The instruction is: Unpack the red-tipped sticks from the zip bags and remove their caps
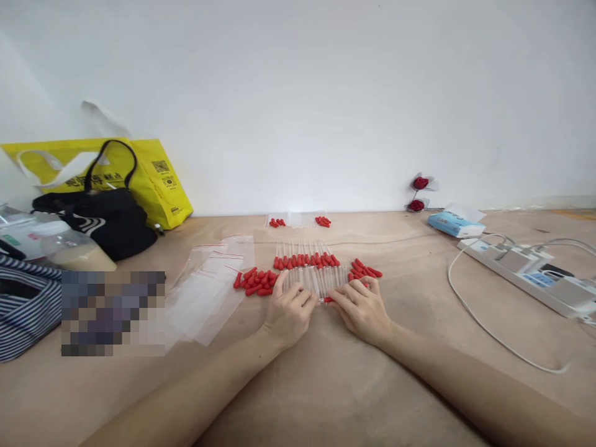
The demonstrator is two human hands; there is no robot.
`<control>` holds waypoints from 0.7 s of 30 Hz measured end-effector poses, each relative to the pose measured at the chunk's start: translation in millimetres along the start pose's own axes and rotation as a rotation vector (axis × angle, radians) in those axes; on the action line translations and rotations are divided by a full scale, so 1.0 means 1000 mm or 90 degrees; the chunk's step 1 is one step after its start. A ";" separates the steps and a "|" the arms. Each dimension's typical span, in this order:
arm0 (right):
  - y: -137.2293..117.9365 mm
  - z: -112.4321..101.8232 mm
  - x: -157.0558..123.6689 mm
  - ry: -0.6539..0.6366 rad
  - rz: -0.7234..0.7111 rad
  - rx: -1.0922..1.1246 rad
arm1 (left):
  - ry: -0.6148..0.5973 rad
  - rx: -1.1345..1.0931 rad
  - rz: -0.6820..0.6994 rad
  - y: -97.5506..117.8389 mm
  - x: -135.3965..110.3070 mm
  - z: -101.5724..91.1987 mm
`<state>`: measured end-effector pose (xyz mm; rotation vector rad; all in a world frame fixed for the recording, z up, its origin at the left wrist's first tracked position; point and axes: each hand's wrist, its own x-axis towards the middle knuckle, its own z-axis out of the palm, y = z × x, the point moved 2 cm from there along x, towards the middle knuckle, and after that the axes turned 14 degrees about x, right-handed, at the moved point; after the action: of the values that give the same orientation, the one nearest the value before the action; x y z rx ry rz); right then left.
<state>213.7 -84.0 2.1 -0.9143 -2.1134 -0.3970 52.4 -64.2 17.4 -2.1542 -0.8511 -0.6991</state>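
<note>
Just in front of a row of clear glass tubes, my two hands meet. My left hand is closed, its fingertips pinching a thin glass dropper tube. Between the fingertips of my right hand is a red rubber bulb, at the tube's end. How far the tube sits in the bulb is hidden. Behind the row lie several droppers with red bulbs fitted, their tubes pointing away. A pile of loose red bulbs is left of my left hand; a smaller bulb pile lies behind my right hand.
Clear zip bags overlap on the left. A bag holding red-bulbed pieces lies by the wall. A yellow bag, black bag and jar stand left. Tissues, a power strip and cable lie right.
</note>
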 end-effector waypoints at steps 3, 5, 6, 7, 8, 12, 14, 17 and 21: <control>0.002 0.000 -0.001 -0.002 0.016 -0.007 | 0.009 -0.001 0.009 -0.001 0.001 0.004; 0.002 0.000 -0.002 0.001 0.021 0.000 | 0.017 -0.005 0.013 -0.002 0.000 0.004; 0.002 -0.001 -0.002 0.003 0.022 0.003 | 0.020 -0.007 0.013 -0.002 0.000 0.004; 0.002 -0.001 -0.002 0.004 0.023 0.005 | 0.021 -0.008 0.013 -0.003 0.000 0.003; 0.002 -0.002 -0.002 0.002 0.022 0.006 | 0.021 -0.011 0.011 -0.003 0.000 0.002; 0.002 -0.003 -0.002 -0.010 0.022 0.018 | 0.025 -0.014 0.007 -0.002 -0.001 0.000; 0.002 -0.004 -0.003 -0.010 0.018 0.028 | 0.030 -0.012 0.009 -0.002 -0.001 -0.001; 0.002 -0.004 -0.004 -0.005 0.013 0.038 | 0.037 -0.007 0.011 -0.001 -0.002 -0.002; 0.003 -0.005 -0.005 -0.007 0.008 0.057 | 0.056 -0.007 0.009 0.000 -0.002 -0.002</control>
<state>220.4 -87.3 1.1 -0.8798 -2.1167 -0.2890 49.9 -66.6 17.3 -2.1207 -0.7876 -0.7872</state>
